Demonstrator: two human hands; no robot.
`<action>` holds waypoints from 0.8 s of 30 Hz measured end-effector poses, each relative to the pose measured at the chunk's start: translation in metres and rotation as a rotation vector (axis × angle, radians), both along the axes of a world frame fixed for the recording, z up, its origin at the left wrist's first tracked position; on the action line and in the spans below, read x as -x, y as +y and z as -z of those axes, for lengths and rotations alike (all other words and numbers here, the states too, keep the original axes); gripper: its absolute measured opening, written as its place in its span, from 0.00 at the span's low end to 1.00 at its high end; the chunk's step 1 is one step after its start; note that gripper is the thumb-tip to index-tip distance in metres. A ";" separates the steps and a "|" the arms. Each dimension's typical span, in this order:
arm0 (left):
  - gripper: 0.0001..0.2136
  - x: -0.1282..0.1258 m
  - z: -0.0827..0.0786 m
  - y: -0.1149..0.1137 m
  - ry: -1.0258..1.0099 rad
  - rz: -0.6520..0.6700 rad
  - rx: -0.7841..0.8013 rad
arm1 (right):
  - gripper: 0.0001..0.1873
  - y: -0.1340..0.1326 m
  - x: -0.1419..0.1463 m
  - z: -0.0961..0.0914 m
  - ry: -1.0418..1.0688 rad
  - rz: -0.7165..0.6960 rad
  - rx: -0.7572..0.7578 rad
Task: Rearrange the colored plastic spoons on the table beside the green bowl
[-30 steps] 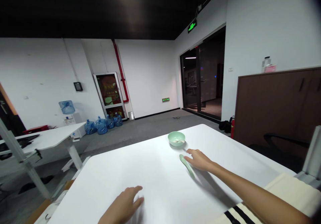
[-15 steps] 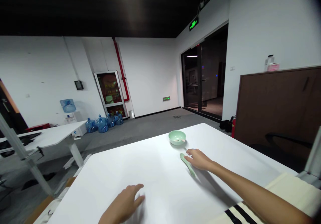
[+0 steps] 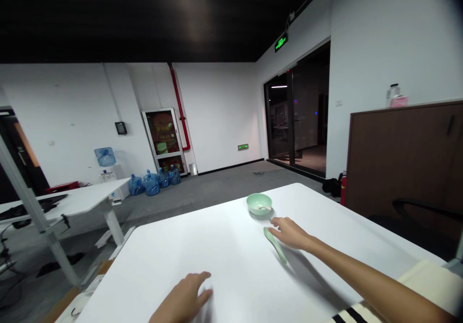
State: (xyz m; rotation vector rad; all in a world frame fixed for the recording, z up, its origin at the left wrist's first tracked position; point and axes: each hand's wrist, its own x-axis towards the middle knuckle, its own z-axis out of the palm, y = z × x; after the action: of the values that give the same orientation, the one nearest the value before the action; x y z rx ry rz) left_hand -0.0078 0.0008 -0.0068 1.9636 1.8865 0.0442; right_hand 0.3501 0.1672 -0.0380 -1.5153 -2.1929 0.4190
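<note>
Spoon (image 3: 275,245) unmoved — right fingers (image 3: 280,227) touching, bowl (image 3: 259,203) beside

One camera is worn on the person's head, and it looks forward and down across the white table (image 3: 231,260). It is close to the left hand (image 3: 183,299) and the right hand (image 3: 290,232), which show in the lower part of the view, and its wide picture also reaches the far wall (image 3: 220,110) of the room.
</note>
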 end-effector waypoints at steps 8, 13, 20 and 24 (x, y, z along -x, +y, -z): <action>0.26 0.002 0.004 0.001 -0.023 0.006 -0.023 | 0.24 -0.003 0.003 -0.010 0.000 0.005 -0.001; 0.26 0.003 0.005 0.002 -0.020 0.010 -0.023 | 0.21 -0.003 0.003 -0.018 -0.009 -0.002 -0.019; 0.26 0.001 0.002 -0.001 -0.005 0.006 -0.019 | 0.20 0.002 0.006 -0.035 0.014 0.002 -0.031; 0.27 0.002 0.001 -0.002 -0.007 0.007 -0.020 | 0.22 0.009 0.009 -0.039 0.011 0.023 -0.006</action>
State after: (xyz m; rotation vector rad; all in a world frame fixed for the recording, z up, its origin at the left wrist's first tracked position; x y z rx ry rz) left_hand -0.0094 -0.0013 -0.0081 1.9810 1.8818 0.0682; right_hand 0.3408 0.1764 0.0009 -1.5303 -2.1645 0.4114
